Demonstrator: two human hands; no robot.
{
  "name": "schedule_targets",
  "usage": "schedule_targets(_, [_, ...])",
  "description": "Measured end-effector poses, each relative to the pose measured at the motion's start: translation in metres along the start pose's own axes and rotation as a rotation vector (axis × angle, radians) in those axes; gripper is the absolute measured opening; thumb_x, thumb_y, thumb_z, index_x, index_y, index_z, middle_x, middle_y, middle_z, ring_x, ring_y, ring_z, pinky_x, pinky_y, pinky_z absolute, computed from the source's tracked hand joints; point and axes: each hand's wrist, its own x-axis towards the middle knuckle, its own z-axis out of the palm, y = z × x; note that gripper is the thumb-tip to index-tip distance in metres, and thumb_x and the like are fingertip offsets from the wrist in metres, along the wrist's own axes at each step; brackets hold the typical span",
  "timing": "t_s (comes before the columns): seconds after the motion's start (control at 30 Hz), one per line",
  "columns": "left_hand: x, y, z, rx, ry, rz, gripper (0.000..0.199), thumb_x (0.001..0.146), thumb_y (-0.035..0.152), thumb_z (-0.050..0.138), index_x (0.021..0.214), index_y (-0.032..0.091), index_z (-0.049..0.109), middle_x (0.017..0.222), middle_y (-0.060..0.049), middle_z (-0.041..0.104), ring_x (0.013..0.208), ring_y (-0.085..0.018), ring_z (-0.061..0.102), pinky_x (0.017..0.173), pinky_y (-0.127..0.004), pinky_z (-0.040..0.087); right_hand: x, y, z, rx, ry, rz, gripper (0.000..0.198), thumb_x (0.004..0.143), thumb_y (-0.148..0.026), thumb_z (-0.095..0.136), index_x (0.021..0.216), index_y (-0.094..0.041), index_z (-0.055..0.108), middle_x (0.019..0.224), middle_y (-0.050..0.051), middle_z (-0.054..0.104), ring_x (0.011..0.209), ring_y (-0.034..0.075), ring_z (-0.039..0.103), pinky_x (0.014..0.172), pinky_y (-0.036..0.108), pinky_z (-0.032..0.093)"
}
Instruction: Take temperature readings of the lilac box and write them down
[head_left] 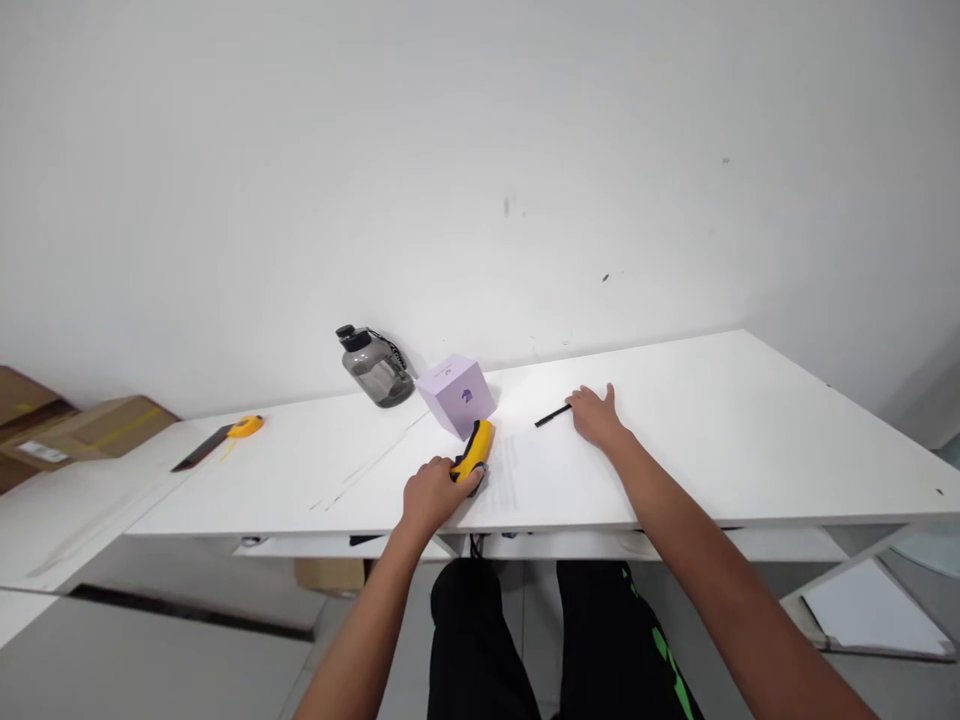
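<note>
My left hand (436, 495) is wrapped around a yellow-and-black handheld tool (474, 452), its yellow end pointing up and away from me. Which kind of tool it is, I cannot make out. Just beyond it stands a pale purple box (457, 395) with a dark purple emblem. To the right, my right hand (596, 416) has its fingertips closed on the right end of a thin black stick (553, 416), which lies at a slant on or just above the white table (697, 430). One finger of that hand points outward, away from the stick.
A grey transparent jug (377, 370) with a black lid stands near the wall, left of the box. Further left lie an orange tape measure (246, 426) and a dark flat strip (201, 448). Cardboard boxes (112, 425) sit at the far left. A shelf (585, 545) runs under the tabletop.
</note>
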Motion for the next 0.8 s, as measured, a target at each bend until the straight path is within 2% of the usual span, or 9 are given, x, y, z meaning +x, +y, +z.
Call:
schedule_targets(0.13, [0.002, 0.002, 0.0, 0.021, 0.003, 0.003, 0.064, 0.102, 0.07, 0.044, 0.111, 0.018, 0.079, 0.127, -0.018, 0.078, 0.119, -0.038, 0.073, 0.089, -0.044, 0.054, 0.002, -0.005, -0.002, 0.02, 0.072, 0.024, 0.039, 0.107, -0.01, 0.036, 0.114, -0.017, 0.074, 0.129, 0.019, 0.078, 0.142, 0.034, 0.063, 0.135, 0.074, 0.009])
schedule_targets(0.23, [-0.001, 0.007, 0.001, 0.079, 0.05, -0.005, 0.064, 0.103, 0.067, 0.046, 0.117, 0.015, 0.079, 0.13, -0.021, 0.077, 0.124, -0.041, 0.071, 0.096, -0.049, 0.055, 0.003, -0.011, -0.004, 0.109, 0.224, 0.075, 0.039, 0.109, -0.013, 0.03, 0.119, -0.017, 0.067, 0.127, 0.021, 0.076, 0.128, 0.033, 0.068, 0.131, 0.069, 0.026])
schedule_targets(0.33, [-0.005, 0.018, 0.013, 0.114, 0.299, 0.07, 0.055, 0.102, 0.051, 0.056, 0.138, 0.012, 0.072, 0.139, -0.023, 0.074, 0.131, -0.041, 0.068, 0.105, -0.054, 0.055, 0.001, -0.021, 0.002, 0.359, 0.354, 0.125, 0.033, 0.112, -0.025, 0.029, 0.123, -0.02, 0.06, 0.111, 0.015, 0.075, 0.102, 0.03, 0.072, 0.102, 0.051, 0.055])
schedule_targets(0.4, [-0.005, 0.028, 0.028, 0.086, 0.497, 0.222, 0.051, 0.102, 0.037, 0.058, 0.146, 0.013, 0.068, 0.147, -0.023, 0.071, 0.14, -0.039, 0.065, 0.114, -0.055, 0.051, -0.002, -0.029, 0.009, 0.564, 0.422, 0.119, 0.026, 0.111, -0.038, 0.035, 0.117, -0.024, 0.057, 0.094, 0.007, 0.07, 0.083, 0.028, 0.068, 0.08, 0.041, 0.057])
schedule_targets(0.43, [-0.004, 0.032, 0.036, 0.073, 0.577, 0.322, 0.048, 0.1, 0.033, 0.06, 0.143, 0.015, 0.07, 0.147, -0.022, 0.072, 0.14, -0.038, 0.065, 0.117, -0.056, 0.05, -0.005, -0.034, 0.013, 0.626, 0.468, 0.083, 0.023, 0.108, -0.044, 0.043, 0.11, -0.026, 0.056, 0.087, 0.003, 0.066, 0.078, 0.026, 0.065, 0.075, 0.039, 0.055])
schedule_targets(0.53, [-0.006, 0.041, 0.059, 0.018, 0.755, 0.592, 0.041, 0.098, 0.028, 0.064, 0.138, 0.019, 0.073, 0.141, -0.018, 0.077, 0.136, -0.036, 0.069, 0.122, -0.057, 0.045, -0.014, -0.045, 0.023, 0.655, 0.593, -0.21, 0.03, 0.103, -0.047, 0.054, 0.081, -0.029, 0.047, 0.085, 0.003, 0.059, 0.079, 0.022, 0.06, 0.077, 0.036, 0.055])
schedule_targets(0.63, [-0.024, 0.042, 0.082, -0.098, 0.888, 0.667, 0.032, 0.1, 0.025, 0.064, 0.13, 0.021, 0.075, 0.133, -0.015, 0.08, 0.135, -0.035, 0.07, 0.127, -0.058, 0.04, -0.022, -0.056, 0.028, 0.691, 0.504, -0.414, 0.046, 0.11, -0.054, 0.044, 0.073, -0.027, 0.046, 0.091, 0.007, 0.061, 0.081, 0.021, 0.062, 0.079, 0.037, 0.057])
schedule_targets(0.7, [-0.043, 0.04, 0.101, -0.186, 0.905, 0.669, 0.034, 0.1, 0.025, 0.064, 0.132, 0.02, 0.074, 0.13, -0.015, 0.081, 0.132, -0.032, 0.072, 0.127, -0.052, 0.041, -0.025, -0.062, 0.03, 0.785, 0.38, -0.44, 0.056, 0.113, -0.064, 0.032, 0.08, -0.025, 0.055, 0.098, 0.009, 0.064, 0.089, 0.022, 0.066, 0.084, 0.039, 0.059])
schedule_targets(0.8, [-0.068, 0.04, 0.13, -0.217, 0.868, 0.64, 0.042, 0.1, 0.025, 0.065, 0.14, 0.016, 0.071, 0.134, -0.016, 0.08, 0.131, -0.031, 0.073, 0.125, -0.048, 0.042, -0.029, -0.07, 0.033, 0.943, 0.13, -0.388, 0.067, 0.11, -0.077, 0.025, 0.087, -0.024, 0.061, 0.088, 0.006, 0.065, 0.08, 0.02, 0.065, 0.077, 0.037, 0.058])
